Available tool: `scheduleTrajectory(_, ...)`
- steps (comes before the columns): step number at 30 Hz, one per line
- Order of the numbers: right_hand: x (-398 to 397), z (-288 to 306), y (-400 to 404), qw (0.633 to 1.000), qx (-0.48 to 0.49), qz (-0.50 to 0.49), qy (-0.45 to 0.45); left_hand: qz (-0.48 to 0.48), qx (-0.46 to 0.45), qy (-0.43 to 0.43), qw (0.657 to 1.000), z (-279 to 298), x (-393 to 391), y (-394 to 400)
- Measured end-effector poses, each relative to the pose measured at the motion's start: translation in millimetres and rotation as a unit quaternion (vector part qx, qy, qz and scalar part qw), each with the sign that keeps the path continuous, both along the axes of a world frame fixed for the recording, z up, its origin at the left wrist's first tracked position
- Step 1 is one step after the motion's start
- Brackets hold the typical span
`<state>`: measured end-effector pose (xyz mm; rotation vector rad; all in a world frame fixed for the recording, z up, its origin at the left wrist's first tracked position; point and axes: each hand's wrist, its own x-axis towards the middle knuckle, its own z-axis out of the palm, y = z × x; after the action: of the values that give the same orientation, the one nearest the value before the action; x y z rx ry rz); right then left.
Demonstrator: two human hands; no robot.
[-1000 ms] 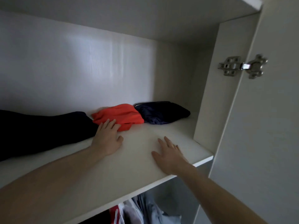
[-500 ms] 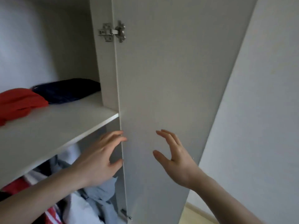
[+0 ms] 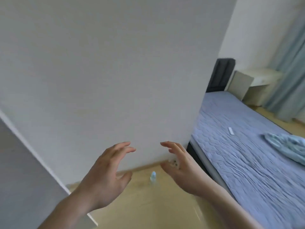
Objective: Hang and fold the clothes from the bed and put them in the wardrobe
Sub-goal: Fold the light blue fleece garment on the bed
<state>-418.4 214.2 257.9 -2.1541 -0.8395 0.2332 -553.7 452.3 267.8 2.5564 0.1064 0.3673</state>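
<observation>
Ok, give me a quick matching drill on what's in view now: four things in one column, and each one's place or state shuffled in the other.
Things:
1. light blue garment
2. small white object
3. small bottle
4. left hand

Place or state:
A. on the wooden floor near the wall
B. empty, fingers loosely spread
C. crumpled at the right edge of the bed
D. lying alone mid-bed on the blue cover

Pairs: 1-C, 2-D, 3-A, 4-B
</observation>
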Motion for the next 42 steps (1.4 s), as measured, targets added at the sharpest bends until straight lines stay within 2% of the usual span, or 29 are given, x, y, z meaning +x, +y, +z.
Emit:
scheduleTrajectory(5,34,-12,-126,0.992,-0.011,-0.124,0.011,-0.122,-0.007,0.029,0.992,-8,95,-103)
scheduleTrajectory(12,66,-32,-265,0.958,-0.006,-0.280,0.051,-0.283,0.002,0.060,0.957,-12,217,-228)
scheduleTrajectory(23,167,-51,-408,0.904,0.004,-0.419,0.086,-0.412,0.000,0.091,0.907,-47,411,-372)
scheduleTrajectory(27,194,-53,-458,0.882,0.002,-0.465,0.074,-0.461,0.022,0.106,0.881,-52,473,-438)
scheduleTrajectory(35,197,-66,-590,0.818,0.024,-0.571,0.064,-0.564,0.064,0.109,0.816,-49,537,-611)
scheduleTrajectory(42,229,-79,-728,0.825,0.013,-0.561,0.063,-0.558,0.058,0.107,0.821,-62,561,-759)
